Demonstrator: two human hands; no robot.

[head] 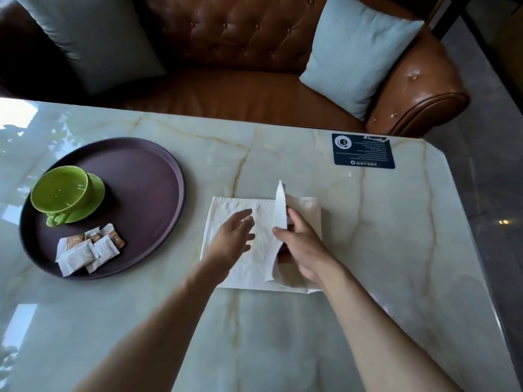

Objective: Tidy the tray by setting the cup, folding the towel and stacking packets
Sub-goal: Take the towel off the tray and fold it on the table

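Centrally, a white towel [240,250] lies on the pale marble table [368,250], well apart from the tray and to its right. Its left part is spread flat; its right part is turned up on edge, a narrow flap standing roughly upright between the two hands.

Right hand [304,250]: fingers curled, thumb and fingers pinching the raised flap at about mid-height. Hand sits over the right part of the towel.

Left hand [232,236]: fingers straight and slightly spread, palm down on or just above the flat left part; contact cannot be told. Holds nothing.

Round dark purple tray [147,176] at left of table. On it, far-left: green cup [60,193] upright on a green saucer [96,193], handle toward the near side. Cup interior looks glossy; contents cannot be told.

Near part of tray: several small packets [85,251], white and brown, lying in a loose overlapping cluster, not squared into a stack. They sit just near of the saucer, apart from it.

Far right on table: dark blue card [363,151] with small white print, unreadable, lying flat near the table's far edge.

Beyond the table: brown tufted leather sofa [240,46] with two pale blue cushions [359,52], one at each end
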